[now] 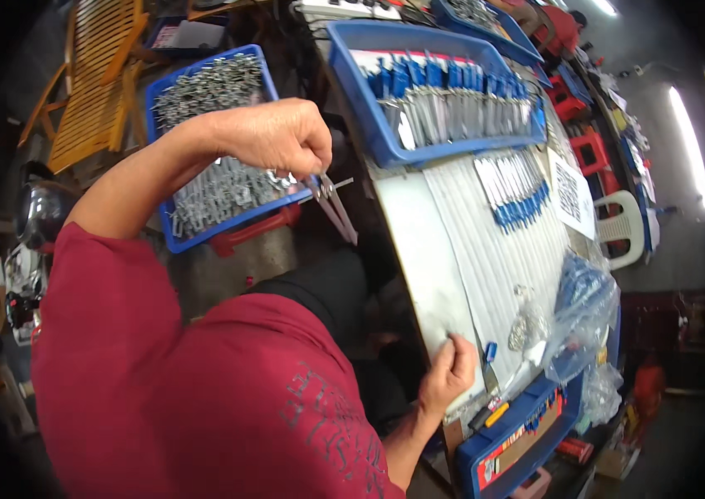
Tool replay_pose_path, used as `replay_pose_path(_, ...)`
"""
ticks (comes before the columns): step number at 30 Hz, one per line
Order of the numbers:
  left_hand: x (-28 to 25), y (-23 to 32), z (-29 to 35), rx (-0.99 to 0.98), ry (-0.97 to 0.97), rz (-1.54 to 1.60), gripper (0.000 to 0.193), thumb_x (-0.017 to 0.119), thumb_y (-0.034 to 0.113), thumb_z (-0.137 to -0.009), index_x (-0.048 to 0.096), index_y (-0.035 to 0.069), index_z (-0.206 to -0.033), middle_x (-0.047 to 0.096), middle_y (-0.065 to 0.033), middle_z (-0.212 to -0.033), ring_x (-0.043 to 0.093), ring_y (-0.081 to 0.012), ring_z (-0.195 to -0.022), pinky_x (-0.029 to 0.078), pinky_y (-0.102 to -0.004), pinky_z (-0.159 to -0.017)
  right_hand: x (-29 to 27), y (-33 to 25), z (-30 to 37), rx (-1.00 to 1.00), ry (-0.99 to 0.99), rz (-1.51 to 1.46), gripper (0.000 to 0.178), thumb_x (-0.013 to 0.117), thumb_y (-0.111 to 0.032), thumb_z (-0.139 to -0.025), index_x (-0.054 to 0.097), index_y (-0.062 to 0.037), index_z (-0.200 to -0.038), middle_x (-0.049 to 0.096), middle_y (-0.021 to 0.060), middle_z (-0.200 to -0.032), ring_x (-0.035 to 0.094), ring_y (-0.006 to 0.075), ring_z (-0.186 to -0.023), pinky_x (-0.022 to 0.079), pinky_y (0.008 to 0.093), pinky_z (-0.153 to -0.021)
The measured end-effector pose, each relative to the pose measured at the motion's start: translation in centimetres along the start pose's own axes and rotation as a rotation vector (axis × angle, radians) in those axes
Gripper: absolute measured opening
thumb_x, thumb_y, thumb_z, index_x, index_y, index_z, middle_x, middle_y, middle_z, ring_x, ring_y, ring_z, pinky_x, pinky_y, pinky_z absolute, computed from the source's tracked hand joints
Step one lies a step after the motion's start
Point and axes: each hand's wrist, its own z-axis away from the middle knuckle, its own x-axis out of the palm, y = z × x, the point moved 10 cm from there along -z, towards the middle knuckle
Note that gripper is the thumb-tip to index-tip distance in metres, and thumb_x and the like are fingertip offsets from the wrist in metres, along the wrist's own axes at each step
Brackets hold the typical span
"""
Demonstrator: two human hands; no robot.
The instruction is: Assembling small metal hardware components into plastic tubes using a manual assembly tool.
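My left hand (pixel 279 140) is raised beside the table, over the edge of a blue crate. Its fingers are closed on a silver metal piece with two long legs (pixel 337 214), somewhat like pliers, hanging down. My right hand (pixel 450 374) rests at the near edge of the white tabletop (pixel 429 274), fingers curled together; whatever they may hold is hidden. Close to it lie a small blue piece (pixel 491 353) and a tool with a yellow-and-black handle (pixel 489 414). A row of blue-and-silver tools (pixel 512 190) lies on the corrugated sheet (pixel 494 266).
A blue crate (pixel 267 79) full of small metal parts stands left on a red stool (pixel 257 231). On the table, a blue bin (pixel 361 125) holds many blue-and-silver tools. Clear plastic bags (pixel 589 295) and another blue bin (pixel 467 466) are at right. Another person (pixel 564 33) sits far off.
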Motion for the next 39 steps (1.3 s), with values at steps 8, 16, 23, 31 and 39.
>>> replay_pose_path(8, 8.4, 5.0, -3.8, 0.028, -0.371, 0.184, 0.013, 0.052, 0.008, -0.072, 0.06, -0.002, -0.07, 0.055, -0.003, -0.055, 0.05, -0.0076, -0.046, 0.039, -0.0208, -0.041, 5.8, -6.5, -2.0, -0.208, -0.287, -0.088, 0.025, 0.061, -0.01, -0.075, 0.054, 0.0015, -0.097, 0.055, 0.014, -0.088, 0.053, 0.0265, -0.076, 0.043, 0.031, -0.067)
replay_pose_path(16, 11.6, 5.2, -5.6, -0.04, -0.421, 0.403, 0.015, 0.056, 0.012, -0.077, 0.06, -0.002, -0.077, 0.057, -0.0033, -0.06, 0.05, -0.0064, -0.046, 0.038, -0.0187, -0.039, 7.7, -0.6, 0.5, 0.435, -0.397, -0.683, 0.025, 0.057, -0.024, -0.084, 0.053, 0.0012, -0.085, 0.05, 0.0034, -0.063, 0.044, 0.0107, -0.054, 0.039, 0.0226, -0.057)
replay_pose_path(23, 14.5, 6.1, -6.2, 0.309, -0.487, 0.906, 0.036, 0.059, 0.011, -0.079, 0.052, -0.004, -0.111, 0.055, -0.0078, -0.095, 0.052, -0.01, -0.084, 0.046, -0.0212, -0.063, 9.2, -1.9, 1.2, 0.508, -0.443, -1.469, 0.029, 0.054, -0.032, -0.084, 0.047, -0.0047, -0.077, 0.041, 0.0007, -0.054, 0.04, 0.0142, -0.046, 0.038, 0.033, -0.058)
replay_pose_path(31, 19.4, 6.3, -7.1, 0.252, -0.566, 1.082, 0.023, 0.065, 0.009, -0.074, 0.06, -0.003, -0.093, 0.059, -0.0065, -0.09, 0.054, -0.0117, -0.084, 0.043, -0.025, -0.077, 9.7, -2.4, 1.9, 0.524, -0.463, -1.743, 0.03, 0.05, -0.033, -0.085, 0.046, -0.0045, -0.079, 0.043, 0.0021, -0.057, 0.041, 0.0149, -0.048, 0.038, 0.0344, -0.056)
replay_pose_path(39, 19.9, 6.2, -6.4, 0.154, -0.51, 1.07, 0.013, 0.06, 0.007, -0.079, 0.059, -0.004, -0.085, 0.06, -0.0058, -0.078, 0.056, -0.0115, -0.073, 0.046, -0.0237, -0.069, 7.0, 1.5, 1.9, 0.506, -0.222, -1.034, 0.032, 0.044, -0.026, -0.09, 0.05, 0.004, -0.102, 0.057, 0.0072, -0.087, 0.052, 0.0117, -0.076, 0.042, 0.0233, -0.07)
